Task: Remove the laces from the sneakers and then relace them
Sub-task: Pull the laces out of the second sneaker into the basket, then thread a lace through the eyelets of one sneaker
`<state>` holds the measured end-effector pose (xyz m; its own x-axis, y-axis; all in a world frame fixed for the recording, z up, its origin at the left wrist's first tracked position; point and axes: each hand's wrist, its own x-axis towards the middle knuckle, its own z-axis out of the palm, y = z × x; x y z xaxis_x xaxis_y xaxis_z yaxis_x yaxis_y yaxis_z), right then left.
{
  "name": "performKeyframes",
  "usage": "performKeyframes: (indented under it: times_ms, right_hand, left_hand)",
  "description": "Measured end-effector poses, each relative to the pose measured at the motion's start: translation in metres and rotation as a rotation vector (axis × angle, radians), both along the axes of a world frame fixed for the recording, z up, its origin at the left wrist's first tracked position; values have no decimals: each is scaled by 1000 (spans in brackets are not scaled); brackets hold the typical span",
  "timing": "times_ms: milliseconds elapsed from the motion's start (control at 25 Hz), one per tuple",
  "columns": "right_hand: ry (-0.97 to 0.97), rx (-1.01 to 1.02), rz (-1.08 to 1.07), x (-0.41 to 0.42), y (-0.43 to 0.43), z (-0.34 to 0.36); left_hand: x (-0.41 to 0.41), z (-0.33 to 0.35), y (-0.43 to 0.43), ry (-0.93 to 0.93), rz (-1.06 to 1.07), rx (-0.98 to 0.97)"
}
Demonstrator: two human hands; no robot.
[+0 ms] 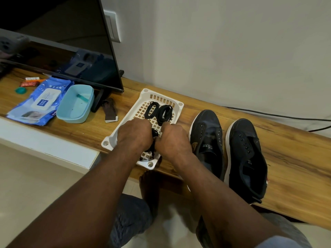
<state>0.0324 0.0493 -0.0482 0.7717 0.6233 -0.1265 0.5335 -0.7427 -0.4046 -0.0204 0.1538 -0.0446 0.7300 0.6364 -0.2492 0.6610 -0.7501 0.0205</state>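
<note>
From my end, the white plastic lattice basket [129,113] sits with its near corner at the front edge of the wooden shelf [295,158]. There is bare wood at its 9 o'clock, and two dark laceless sneakers [207,140] stand just beside it at 3 o'clock. The left hand [134,134] and right hand [172,140] hover knuckles-up, fingers curled, pinching a black shoelace [154,135] between them. Their fingertips are hidden. Two coiled black laces [151,110] lie in the basket at 12 o'clock.

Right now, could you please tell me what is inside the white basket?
Two coiled black laces lie at its far end. The left hand and right hand hold another black lace over the near half, hiding the rest.
</note>
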Motion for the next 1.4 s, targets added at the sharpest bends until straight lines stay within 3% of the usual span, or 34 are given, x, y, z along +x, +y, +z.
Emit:
performKeyframes:
  times_ms: [320,480,760,1000,1080,1200,1280,1400]
  right_hand:
    - [38,66,63,5,1,0]
    - [37,74,74,8,-1,1]
    - [-63,123,45,20,-15,16]
    - [-73,179,62,25,-18,26]
    - [-88,245,46,27,-21,32]
    - [-88,375,-52,37,-30,44]
    - [-53,443,-142,49,-42,51]
    - [42,543,-276,66,-65,52]
  left_hand:
    - [12,6,17,-333,31,-118]
    - [37,-5,8,-277,-88,-39]
    - [66,-13,6,-141,-11,93]
    - [64,-13,0,-141,-109,153]
    - [65,-6,1,-220,-70,129]
    - [67,21,-3,-497,-51,62]
    - [65,37,-15,-657,-98,-52]
    - [57,48,-39,-739,-149,-266]
